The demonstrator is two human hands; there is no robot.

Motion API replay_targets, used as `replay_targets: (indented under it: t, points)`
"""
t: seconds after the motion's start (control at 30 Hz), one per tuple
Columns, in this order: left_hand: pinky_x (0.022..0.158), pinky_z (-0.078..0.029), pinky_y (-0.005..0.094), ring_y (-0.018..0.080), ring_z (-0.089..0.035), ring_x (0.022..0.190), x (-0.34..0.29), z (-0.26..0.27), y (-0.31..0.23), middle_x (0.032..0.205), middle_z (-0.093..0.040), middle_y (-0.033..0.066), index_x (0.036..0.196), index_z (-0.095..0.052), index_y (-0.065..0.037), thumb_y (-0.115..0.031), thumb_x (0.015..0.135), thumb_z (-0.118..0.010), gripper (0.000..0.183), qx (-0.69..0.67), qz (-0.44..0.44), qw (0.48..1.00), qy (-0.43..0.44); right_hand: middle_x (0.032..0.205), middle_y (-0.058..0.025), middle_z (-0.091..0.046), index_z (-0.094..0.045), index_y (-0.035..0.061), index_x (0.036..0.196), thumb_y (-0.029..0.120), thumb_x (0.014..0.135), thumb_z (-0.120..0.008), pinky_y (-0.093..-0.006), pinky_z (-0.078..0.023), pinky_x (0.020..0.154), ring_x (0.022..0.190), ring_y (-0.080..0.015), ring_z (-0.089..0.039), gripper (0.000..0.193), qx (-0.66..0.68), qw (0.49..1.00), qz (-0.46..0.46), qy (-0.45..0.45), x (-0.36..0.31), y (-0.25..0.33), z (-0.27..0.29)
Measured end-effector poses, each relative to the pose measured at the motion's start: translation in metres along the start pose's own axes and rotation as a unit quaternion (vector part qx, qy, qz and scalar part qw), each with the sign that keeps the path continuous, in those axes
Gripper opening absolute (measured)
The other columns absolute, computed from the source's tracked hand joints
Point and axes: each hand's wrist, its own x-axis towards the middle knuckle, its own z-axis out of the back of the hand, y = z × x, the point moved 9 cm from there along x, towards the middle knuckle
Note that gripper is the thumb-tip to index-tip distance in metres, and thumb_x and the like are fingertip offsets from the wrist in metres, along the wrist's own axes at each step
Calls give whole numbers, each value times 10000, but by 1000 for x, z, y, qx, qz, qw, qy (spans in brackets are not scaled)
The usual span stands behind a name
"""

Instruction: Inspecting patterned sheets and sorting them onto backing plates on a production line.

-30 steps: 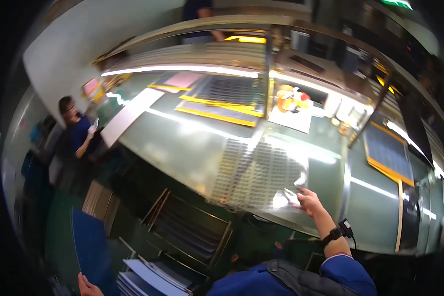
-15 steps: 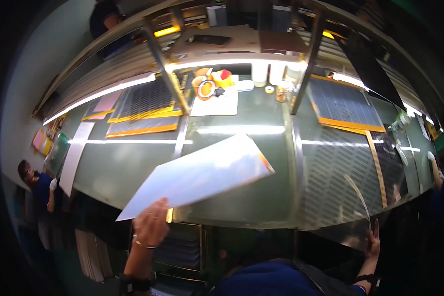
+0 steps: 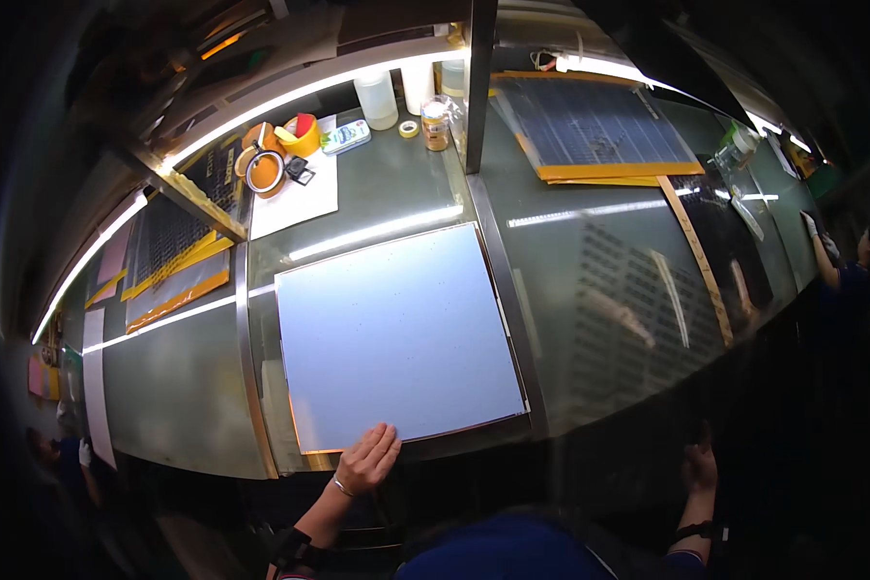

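A pale blue-white rectangular panel [image 3: 401, 338] with a copper-coloured edge lies on the glass-topped table [image 3: 179, 387], between two metal strips. My left hand [image 3: 365, 462] rests at its near edge, fingers stretched out together with the tips on the panel; the thumb is hidden. At the lower right, my right hand [image 3: 701, 469] is dim, its fingers closed at the near edge of a large clear film [image 3: 609, 295] with rows of dark dashes. That film hangs over the right part of the table and carries reflections, one of them hand-shaped. Its near edge is hard to make out.
Patterned films with orange borders [image 3: 599, 130] lie at the back right, more [image 3: 179, 290] at the left. Tape rolls [image 3: 264, 174], a white sheet [image 3: 304, 203], bottles [image 3: 377, 101] and a jar [image 3: 435, 126] stand behind the panel. Metal posts [image 3: 480, 97] rise from the table. People are at both ends.
The panel has come down from a tilted, raised position onto the table. My left hand went right and lower with it. The head view has turned, and my right hand remains at the film.
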Motion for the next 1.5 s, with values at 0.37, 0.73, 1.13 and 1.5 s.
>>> replay_targets:
  t: [0.37,0.73,1.13,1.5]
  points:
    - [743,-528,323,284,-636,893,-36,10,45,949,-649,164,986,-641,-29,-169,893,-509,214,-317,364,874,-52,963,-211,-627,-419,122,1303,2,850,-536,-398,-572,667,828,-268,-648,483,-109,955,-146,236,-3,-86,-190]
    - [615,-558,381,320,-651,752,-126,7,56,912,-623,234,1221,-454,9,-377,876,-507,520,-740,539,401,-40,957,-202,-636,-409,104,1317,24,872,-520,-412,-561,745,910,-271,-635,466,-142,928,-146,312,-35,-115,-258]
    - [679,-551,313,217,-653,800,-93,37,185,1036,-618,173,1193,-521,3,-14,825,-583,373,-566,497,642,-141,861,-66,-642,-603,-28,1058,99,839,-622,-239,-517,664,736,-102,-600,254,-476,827,127,272,37,-149,-396]
    - [1104,-57,455,298,-179,1356,-107,29,163,1395,-364,83,1322,-428,-122,13,705,-646,668,-329,326,885,35,820,-9,-612,-586,-38,1090,99,849,-621,-196,-458,667,730,-59,-552,280,-507,811,188,222,39,-162,-378]
